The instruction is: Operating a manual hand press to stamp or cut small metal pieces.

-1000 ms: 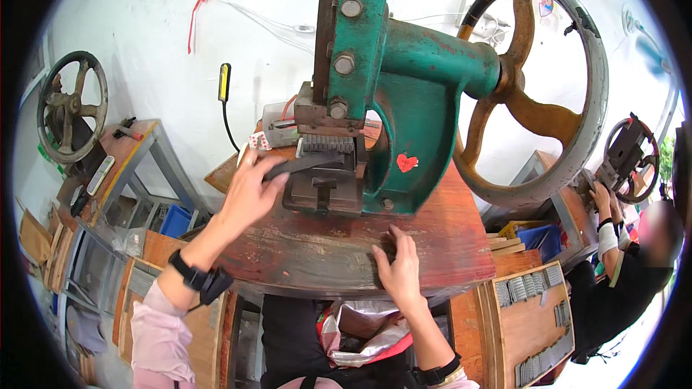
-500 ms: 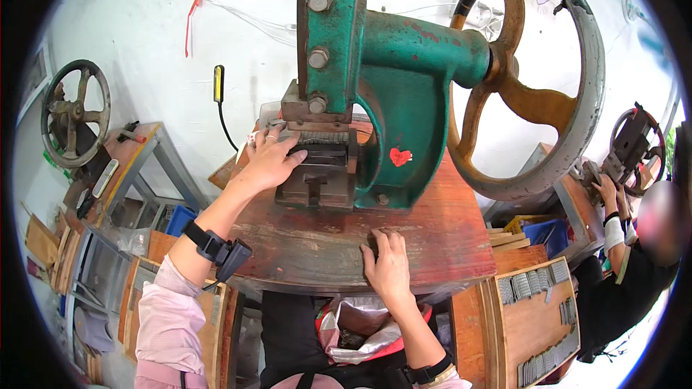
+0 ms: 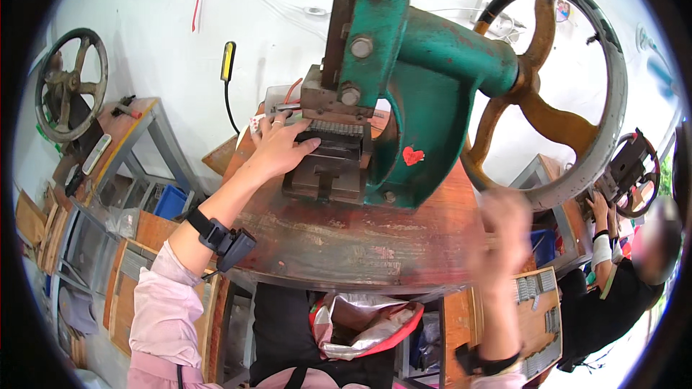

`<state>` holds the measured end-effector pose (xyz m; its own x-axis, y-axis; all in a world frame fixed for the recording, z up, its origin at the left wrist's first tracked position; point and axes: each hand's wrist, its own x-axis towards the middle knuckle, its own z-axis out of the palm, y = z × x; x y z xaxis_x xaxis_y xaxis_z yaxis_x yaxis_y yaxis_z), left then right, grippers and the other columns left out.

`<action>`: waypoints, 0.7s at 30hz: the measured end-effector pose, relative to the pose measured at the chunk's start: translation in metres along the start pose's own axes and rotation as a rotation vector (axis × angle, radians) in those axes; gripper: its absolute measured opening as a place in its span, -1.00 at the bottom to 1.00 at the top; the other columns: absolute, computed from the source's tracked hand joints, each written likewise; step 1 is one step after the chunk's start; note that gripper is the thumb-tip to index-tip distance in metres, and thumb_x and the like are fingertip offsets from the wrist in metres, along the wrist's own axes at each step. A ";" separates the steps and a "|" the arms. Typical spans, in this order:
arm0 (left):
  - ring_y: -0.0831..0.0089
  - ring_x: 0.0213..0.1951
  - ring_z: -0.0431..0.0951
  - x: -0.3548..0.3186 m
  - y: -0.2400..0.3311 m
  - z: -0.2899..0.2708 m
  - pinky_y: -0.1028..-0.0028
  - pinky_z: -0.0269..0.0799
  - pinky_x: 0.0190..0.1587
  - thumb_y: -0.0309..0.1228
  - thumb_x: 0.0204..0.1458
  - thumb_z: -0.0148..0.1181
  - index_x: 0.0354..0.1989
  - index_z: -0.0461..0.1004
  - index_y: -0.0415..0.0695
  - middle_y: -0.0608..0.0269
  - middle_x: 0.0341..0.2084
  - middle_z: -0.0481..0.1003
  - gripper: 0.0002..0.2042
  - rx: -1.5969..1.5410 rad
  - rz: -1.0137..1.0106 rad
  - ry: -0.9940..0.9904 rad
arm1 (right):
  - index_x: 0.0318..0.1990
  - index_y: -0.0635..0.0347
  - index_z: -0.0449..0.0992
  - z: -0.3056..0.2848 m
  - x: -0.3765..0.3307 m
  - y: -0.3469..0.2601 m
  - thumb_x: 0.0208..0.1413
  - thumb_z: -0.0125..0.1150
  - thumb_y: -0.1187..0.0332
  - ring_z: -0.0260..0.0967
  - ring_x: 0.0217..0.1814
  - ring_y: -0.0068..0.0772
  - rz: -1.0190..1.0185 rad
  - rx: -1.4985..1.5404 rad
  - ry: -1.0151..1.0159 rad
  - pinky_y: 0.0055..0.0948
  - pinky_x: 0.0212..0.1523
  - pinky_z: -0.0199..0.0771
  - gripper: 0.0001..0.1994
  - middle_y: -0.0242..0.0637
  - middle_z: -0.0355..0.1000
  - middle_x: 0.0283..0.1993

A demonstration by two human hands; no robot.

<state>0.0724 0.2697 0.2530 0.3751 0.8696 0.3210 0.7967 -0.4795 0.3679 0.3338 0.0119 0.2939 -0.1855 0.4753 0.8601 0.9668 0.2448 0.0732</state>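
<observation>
A green hand press (image 3: 440, 122) with a large spoked handwheel (image 3: 613, 112) stands on the wooden table. Under its ram lies a row of small grey metal pieces (image 3: 335, 127) in a dark metal fixture (image 3: 324, 176). My left hand (image 3: 277, 150) rests at the left end of that row, fingers stretched out and thumb lying along the fixture's near side. Its fingertips reach small metal parts beside the ram, partly hidden. My right hand (image 3: 504, 234), smeared by motion, is raised just below the handwheel's lower rim; its fingers cannot be made out.
Wooden trays of grey metal pieces flank me, one right tray (image 3: 537, 317) and one left tray (image 3: 126, 295). A silver-lined bag (image 3: 360, 320) hangs open at my lap. A yellow lamp (image 3: 228, 61) stands behind. Another person (image 3: 613, 302) works at a press on the right.
My right hand has lifted off the table and moved right and up toward the handwheel. My left hand stays at the fixture. The view has shifted, tilting the press slightly.
</observation>
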 end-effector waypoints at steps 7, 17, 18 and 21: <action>-0.26 0.31 -0.08 -0.002 0.003 0.007 -0.24 -0.26 0.25 0.05 0.06 0.11 0.18 0.39 0.05 -0.18 0.29 0.09 -0.46 -0.071 0.006 0.008 | 0.22 0.25 0.30 -0.105 0.192 0.101 0.12 0.16 0.00 0.31 0.21 -0.05 0.192 -0.670 0.236 -0.23 0.22 0.23 -0.38 0.10 0.36 0.13; 0.01 0.27 0.08 -0.006 0.001 0.034 0.10 0.06 0.22 -0.03 -0.22 0.46 0.30 -0.37 -0.45 -0.38 0.22 0.01 0.20 -0.601 -0.377 0.244 | -0.25 0.20 0.46 -0.109 0.227 0.144 0.02 0.24 -0.12 0.31 -0.50 -0.72 0.690 0.028 -0.046 -0.65 -0.48 0.29 -0.51 -0.43 0.35 -0.51; 0.10 0.22 0.18 -0.005 0.000 0.038 0.20 0.17 0.17 -0.05 -0.19 0.45 0.29 -0.25 -0.46 -0.32 0.19 0.10 0.12 -0.838 -0.303 0.249 | -0.22 0.22 0.46 -0.103 0.203 0.120 0.01 0.25 -0.12 0.31 -0.49 -0.72 0.663 0.053 0.056 -0.63 -0.48 0.30 -0.49 -0.42 0.36 -0.51; 0.33 -0.01 0.43 -0.004 -0.005 0.040 0.41 0.38 -0.03 -0.14 -0.12 0.42 0.15 0.13 -0.46 -0.10 0.00 0.38 -0.19 -1.277 -0.246 -0.019 | 0.00 0.31 0.42 -0.049 0.119 0.046 0.08 0.25 0.07 0.24 -0.51 -0.64 0.969 -0.161 0.518 -0.57 -0.48 0.27 -0.50 -0.41 0.33 -0.48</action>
<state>0.0859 0.2732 0.2152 0.2995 0.9467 0.1182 -0.1626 -0.0714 0.9841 0.3651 0.0381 0.4249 0.7209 -0.0135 0.6929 0.6813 -0.1696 -0.7121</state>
